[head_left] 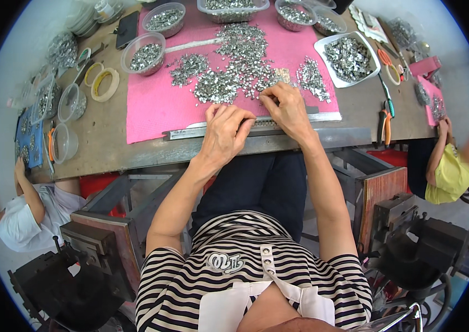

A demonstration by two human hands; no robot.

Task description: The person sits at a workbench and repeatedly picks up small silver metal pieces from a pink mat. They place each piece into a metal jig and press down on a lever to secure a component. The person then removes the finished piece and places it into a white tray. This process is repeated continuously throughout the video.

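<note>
My left hand (pixel 224 131) is closed at the long metal rail (pixel 187 133) along the mat's front edge, its thumb and fingertips drawn together near a toothed or slotted stretch of it. Just right of that stretch, my right hand (pixel 290 113) bends its fingers into a pinch. Whatever either hand holds is too small or hidden to make out. Beyond my fingers, small silvery metal pieces (pixel 216 87) lie heaped on the pink mat (pixel 149 113). Smaller piles of metal pieces (pixel 313 83) lie to the right and left.
Clear tubs of metal parts (pixel 145 54) and a white dish (pixel 376 69) surround the mat. Tape rolls (pixel 105 84) lie left. Orange-handled pliers (pixel 387 126) and scissors (pixel 394 74) lie right. Other people work at both sides, one in a yellow top (pixel 449 174).
</note>
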